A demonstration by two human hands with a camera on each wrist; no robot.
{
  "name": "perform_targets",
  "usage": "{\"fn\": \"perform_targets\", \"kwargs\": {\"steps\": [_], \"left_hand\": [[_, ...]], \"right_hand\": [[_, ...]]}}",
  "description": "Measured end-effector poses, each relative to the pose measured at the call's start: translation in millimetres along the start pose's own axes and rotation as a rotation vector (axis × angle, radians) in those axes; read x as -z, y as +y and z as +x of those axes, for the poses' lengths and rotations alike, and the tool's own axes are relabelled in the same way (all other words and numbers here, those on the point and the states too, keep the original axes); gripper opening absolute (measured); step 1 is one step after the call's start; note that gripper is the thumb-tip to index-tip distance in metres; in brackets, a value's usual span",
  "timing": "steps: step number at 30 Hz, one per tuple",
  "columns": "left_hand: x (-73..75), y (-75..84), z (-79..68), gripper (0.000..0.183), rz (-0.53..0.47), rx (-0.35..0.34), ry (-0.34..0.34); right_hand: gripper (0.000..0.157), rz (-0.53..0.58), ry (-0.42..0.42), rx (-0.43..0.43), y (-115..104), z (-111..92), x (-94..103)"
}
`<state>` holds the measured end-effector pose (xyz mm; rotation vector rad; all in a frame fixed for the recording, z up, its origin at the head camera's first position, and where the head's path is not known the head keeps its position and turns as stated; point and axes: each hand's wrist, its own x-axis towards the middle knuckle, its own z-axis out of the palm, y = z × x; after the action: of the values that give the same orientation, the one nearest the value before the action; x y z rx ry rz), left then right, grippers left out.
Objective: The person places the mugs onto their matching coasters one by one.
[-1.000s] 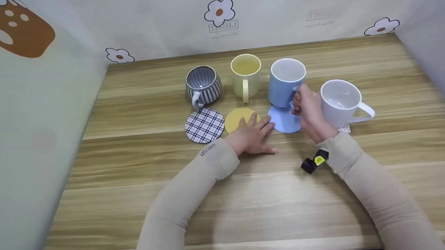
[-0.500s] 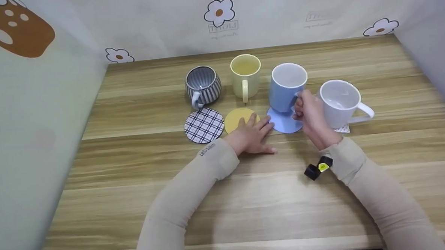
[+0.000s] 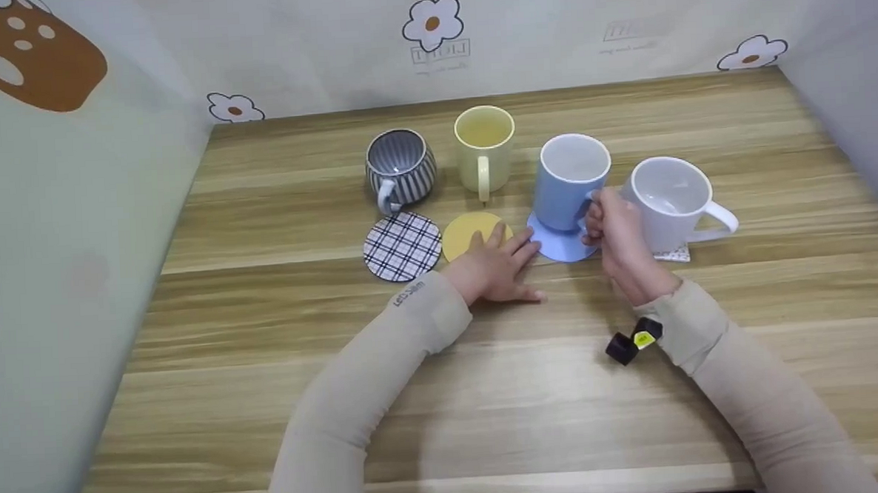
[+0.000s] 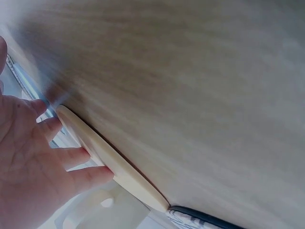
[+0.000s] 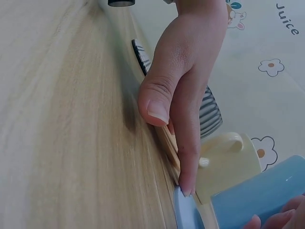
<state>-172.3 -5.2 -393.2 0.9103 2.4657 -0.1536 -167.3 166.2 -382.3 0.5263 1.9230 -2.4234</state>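
In the head view my right hand [image 3: 620, 238] grips the handle of a blue mug [image 3: 566, 185] with a white inside. The mug's base overlaps the rear part of a round blue coaster [image 3: 561, 250]; in the right wrist view a narrow gap shows between mug and blue coaster [image 5: 186, 210]. My left hand [image 3: 495, 270] lies palm down with fingers spread, over the front of a yellow coaster [image 3: 462, 236]. One fingertip reaches the left edge of the blue coaster. The left wrist view shows fingertips at the yellow coaster's edge [image 4: 128, 179].
A white mug [image 3: 670, 203] stands right beside my right hand on a patterned white coaster [image 3: 676, 255]. Behind the yellow coaster is a yellow mug [image 3: 491, 163]. A striped mug [image 3: 415, 179] stands behind a plaid coaster [image 3: 402, 248] at left. A patterned wall [image 3: 327, 51] borders the table.
My right hand has drawn the blue mug toward me and slightly right, so its base overlaps more of the blue coaster. My left hand has stayed in place.
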Motion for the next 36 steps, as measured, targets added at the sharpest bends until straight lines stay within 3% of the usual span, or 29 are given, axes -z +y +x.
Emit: {"fn": "perform_targets", "kwargs": {"steps": [36], "left_hand": [[-0.2,-0.8,0.4,0.084,-0.013,0.000,0.006]], "right_hand": [[0.042,0.029,-0.058,-0.002,6,-14,10.7]]}}
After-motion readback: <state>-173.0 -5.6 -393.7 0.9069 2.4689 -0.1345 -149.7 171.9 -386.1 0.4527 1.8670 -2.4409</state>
